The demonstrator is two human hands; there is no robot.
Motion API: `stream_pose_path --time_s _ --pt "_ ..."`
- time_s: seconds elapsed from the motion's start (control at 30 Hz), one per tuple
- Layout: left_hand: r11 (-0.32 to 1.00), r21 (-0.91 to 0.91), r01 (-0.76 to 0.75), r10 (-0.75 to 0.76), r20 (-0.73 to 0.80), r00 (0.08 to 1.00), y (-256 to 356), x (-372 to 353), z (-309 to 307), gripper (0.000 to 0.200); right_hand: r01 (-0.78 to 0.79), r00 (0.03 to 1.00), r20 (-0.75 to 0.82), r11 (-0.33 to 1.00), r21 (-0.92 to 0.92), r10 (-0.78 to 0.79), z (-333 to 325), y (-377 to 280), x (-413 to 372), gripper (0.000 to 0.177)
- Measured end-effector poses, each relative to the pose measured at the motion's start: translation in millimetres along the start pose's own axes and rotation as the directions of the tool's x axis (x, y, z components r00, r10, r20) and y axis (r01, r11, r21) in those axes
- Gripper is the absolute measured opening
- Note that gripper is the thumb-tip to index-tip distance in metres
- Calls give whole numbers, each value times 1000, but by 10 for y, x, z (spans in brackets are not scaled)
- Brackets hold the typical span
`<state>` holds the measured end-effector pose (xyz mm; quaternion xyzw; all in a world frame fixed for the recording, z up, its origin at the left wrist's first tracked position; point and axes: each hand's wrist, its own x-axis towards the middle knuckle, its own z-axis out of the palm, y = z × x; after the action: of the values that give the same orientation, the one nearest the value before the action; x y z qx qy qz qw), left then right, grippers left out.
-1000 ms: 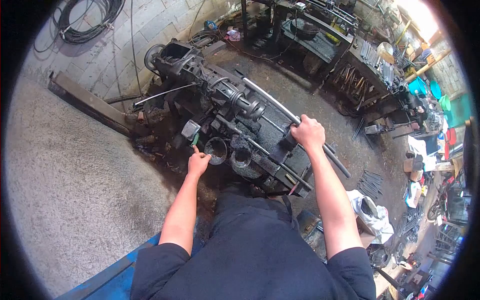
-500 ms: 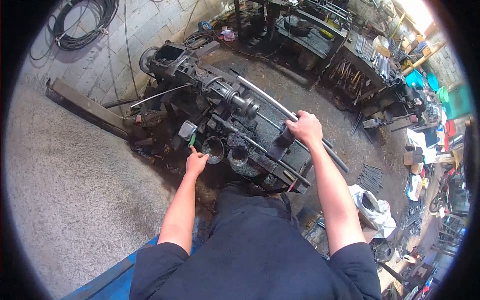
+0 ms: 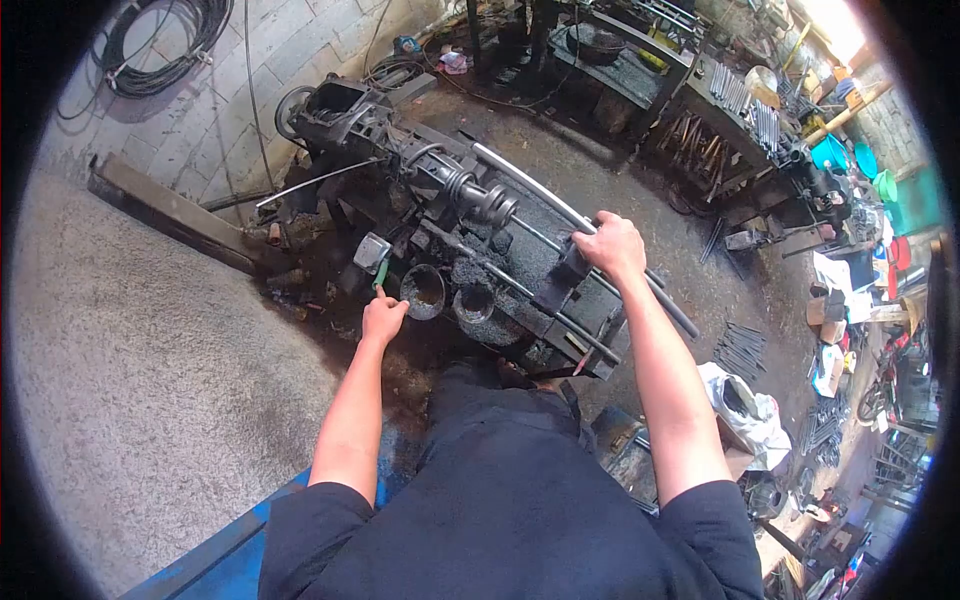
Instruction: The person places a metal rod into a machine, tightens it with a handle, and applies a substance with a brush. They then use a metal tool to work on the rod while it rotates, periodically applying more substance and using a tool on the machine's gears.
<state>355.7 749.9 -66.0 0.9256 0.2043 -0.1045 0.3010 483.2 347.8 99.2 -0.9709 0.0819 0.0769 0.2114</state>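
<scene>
My left hand [image 3: 383, 318] has one finger stretched out to the green handle [image 3: 381, 273] below a small grey box [image 3: 372, 252] on the machine's near side. On the right, my right hand [image 3: 612, 246] is closed over a dark block [image 3: 572, 268] at the machine's rail, beside a long pale metal bar [image 3: 530, 184]. The machine's round spindle head [image 3: 490, 205] lies between the hands, farther off. Two round containers stand by my left hand, one [image 3: 424, 291] nearer to it and one [image 3: 474, 303] to the right. Grey shavings lie around the rails.
A steel beam [image 3: 170, 215] lies along the left wall, under a coiled black cable [image 3: 165, 45]. Benches with metal rods [image 3: 765, 130] stand at the back right. A white sack [image 3: 757, 430] is right of my right forearm, near dark rods [image 3: 741, 349] on the floor.
The view has shifted slightly. Both hands keep nearly the same places on the machine, my left finger still at the green handle.
</scene>
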Motion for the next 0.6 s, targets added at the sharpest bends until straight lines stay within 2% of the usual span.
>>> stream_pose_path --time_s 0.17,0.23,0.43,0.6 --pt "999 19 41 -41 5 999 17 -25 -12 32 9 1000 15 999 -32 -9 10 2 11 45" --pt "1000 0 -15 15 -43 999 -44 -8 37 32 6 1000 28 999 -53 -5 16 11 13 44" --pt "1000 -11 18 -17 22 1000 -10 -45 7 37 -7 1000 -22 998 -55 6 8 -2 -49 42" --pt "1000 -16 21 -21 -2 1000 -6 -68 0 37 2 998 -57 991 -136 -10 46 25 -62 42"
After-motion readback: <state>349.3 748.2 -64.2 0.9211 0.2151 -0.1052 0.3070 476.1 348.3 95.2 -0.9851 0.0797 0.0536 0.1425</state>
